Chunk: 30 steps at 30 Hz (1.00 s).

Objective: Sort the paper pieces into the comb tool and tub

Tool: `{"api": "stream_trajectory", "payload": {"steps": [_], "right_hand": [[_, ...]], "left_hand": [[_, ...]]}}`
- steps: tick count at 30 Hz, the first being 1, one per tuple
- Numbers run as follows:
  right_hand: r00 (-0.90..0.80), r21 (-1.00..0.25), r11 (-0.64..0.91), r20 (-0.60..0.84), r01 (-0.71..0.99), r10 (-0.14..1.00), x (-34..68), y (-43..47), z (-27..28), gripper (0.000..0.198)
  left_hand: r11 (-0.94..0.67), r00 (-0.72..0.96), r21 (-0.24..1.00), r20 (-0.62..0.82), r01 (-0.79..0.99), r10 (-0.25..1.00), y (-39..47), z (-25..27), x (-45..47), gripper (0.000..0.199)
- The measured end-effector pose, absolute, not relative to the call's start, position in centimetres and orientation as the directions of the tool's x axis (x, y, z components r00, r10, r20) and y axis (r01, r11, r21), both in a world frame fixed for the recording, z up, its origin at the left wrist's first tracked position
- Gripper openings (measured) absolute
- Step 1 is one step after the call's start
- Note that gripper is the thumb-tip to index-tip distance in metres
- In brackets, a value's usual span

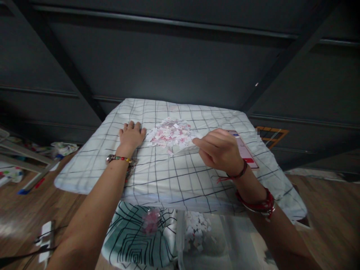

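A heap of small white and pink paper scraps [171, 133] lies on a white cloth with dark grid lines [168, 176]. My left hand [132, 135] rests palm down on the cloth, fingers spread, just left of the heap. At the heap's right edge my right hand [218, 148] is closed in a pinch on a thin whitish sheet [184, 150]. This sheet reaches along the near side of the scraps; whether it is paper or plastic I cannot tell. Partly behind my right hand lies a pink and red flat card or booklet [247, 152].
Below the table's front edge stands a clear plastic bin [181, 251] with white paper scraps [197, 228] inside. Beside it, a teal patterned cushion [135, 240] bears a pink clear packet [151, 221]. A power strip [45, 240] lies on the floor at left. A dark panel wall [168, 56] rises behind.
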State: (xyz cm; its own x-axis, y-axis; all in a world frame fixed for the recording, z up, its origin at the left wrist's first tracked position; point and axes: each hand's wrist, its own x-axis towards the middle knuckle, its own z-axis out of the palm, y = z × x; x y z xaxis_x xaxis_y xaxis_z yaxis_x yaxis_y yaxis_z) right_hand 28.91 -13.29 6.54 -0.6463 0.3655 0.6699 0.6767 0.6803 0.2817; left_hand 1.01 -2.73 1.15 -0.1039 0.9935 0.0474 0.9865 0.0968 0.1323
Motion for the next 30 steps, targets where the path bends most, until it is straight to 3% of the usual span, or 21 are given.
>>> {"api": "stream_trajectory", "payload": {"steps": [4, 15, 22, 30], "right_hand": [[-0.644, 0.309, 0.660, 0.681, 0.685, 0.349, 28.9, -13.3, 6.5, 0.025], [-0.632, 0.334, 0.582, 0.641, 0.741, 0.436, 29.4, -13.1, 6.9, 0.023], [-0.661, 0.353, 0.645, 0.676, 0.678, 0.325, 28.9, -13.3, 6.7, 0.023], [-0.606, 0.326, 0.575, 0.687, 0.751, 0.401, 28.3, -13.0, 6.2, 0.026]], "left_hand": [[0.100, -0.108, 0.141, 0.045, 0.985, 0.993, -2.7, 1.1, 1.0, 0.060], [0.088, -0.097, 0.139, 0.060, 0.986, 0.993, -2.6, 0.9, 0.8, 0.058], [0.097, -0.105, 0.133, 0.055, 0.986, 0.993, -2.7, 1.1, 1.0, 0.058], [0.099, -0.108, 0.137, 0.054, 0.986, 0.993, -2.8, 1.1, 1.1, 0.058]]}}
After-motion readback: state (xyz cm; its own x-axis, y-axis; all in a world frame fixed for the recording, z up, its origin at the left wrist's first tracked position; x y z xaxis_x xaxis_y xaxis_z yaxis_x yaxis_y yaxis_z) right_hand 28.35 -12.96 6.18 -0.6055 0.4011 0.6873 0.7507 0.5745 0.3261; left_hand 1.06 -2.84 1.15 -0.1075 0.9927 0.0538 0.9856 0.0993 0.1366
